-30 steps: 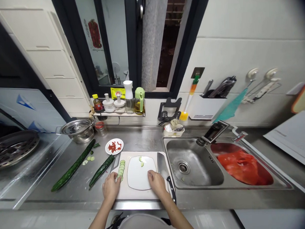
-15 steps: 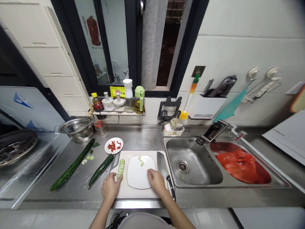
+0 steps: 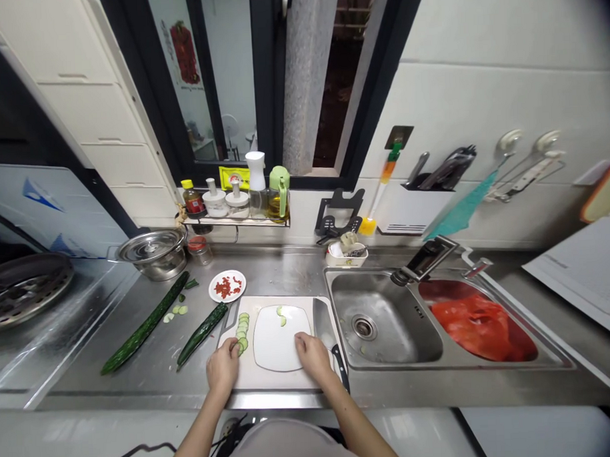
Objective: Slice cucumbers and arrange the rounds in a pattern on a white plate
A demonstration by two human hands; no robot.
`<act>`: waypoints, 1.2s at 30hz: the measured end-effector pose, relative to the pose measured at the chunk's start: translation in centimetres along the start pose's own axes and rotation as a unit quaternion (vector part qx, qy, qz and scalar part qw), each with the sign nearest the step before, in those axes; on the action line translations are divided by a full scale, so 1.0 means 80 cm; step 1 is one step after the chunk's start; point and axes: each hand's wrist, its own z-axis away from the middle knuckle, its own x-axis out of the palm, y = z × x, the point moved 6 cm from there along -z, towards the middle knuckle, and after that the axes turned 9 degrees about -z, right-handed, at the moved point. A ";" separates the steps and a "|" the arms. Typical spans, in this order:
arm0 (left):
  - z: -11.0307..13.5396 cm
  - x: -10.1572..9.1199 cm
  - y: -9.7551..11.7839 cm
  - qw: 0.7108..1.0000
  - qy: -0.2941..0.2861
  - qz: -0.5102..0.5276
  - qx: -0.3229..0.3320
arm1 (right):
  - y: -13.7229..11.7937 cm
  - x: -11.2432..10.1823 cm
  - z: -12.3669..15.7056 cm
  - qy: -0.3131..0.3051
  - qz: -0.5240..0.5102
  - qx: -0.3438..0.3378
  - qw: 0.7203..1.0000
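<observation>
Drawn together, thumb and fingers of your left hand (image 3: pixel 222 366) are at the near end of the cucumber slices (image 3: pixel 243 327), left of the square plate (image 3: pixel 274 349); whether they pinch one, I cannot tell. Your right hand (image 3: pixel 315 358) curls at the plate's right edge, its hold unclear. Two cut pieces (image 3: pixel 283 320) lie on the plate, a knife (image 3: pixel 322 324) right of it.

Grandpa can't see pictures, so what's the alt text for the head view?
A person's left hand is at a row of cucumber slices on a cutting board, the right hand at the edge of a white plate bearing two green pieces. A knife lies on the board's right side; two cucumbers lie farther left.
</observation>
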 end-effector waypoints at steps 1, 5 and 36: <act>0.000 -0.002 -0.001 1.000 0.006 -0.016 0.005 | 0.001 0.001 0.001 0.001 0.000 0.000 1.000; -0.002 -0.014 -0.001 0.999 0.041 -0.009 0.034 | 0.002 0.003 0.004 0.000 -0.012 -0.002 1.000; -0.026 -0.018 -0.004 0.970 0.012 0.240 -0.038 | -0.068 0.065 -0.025 -0.147 0.024 -0.074 0.986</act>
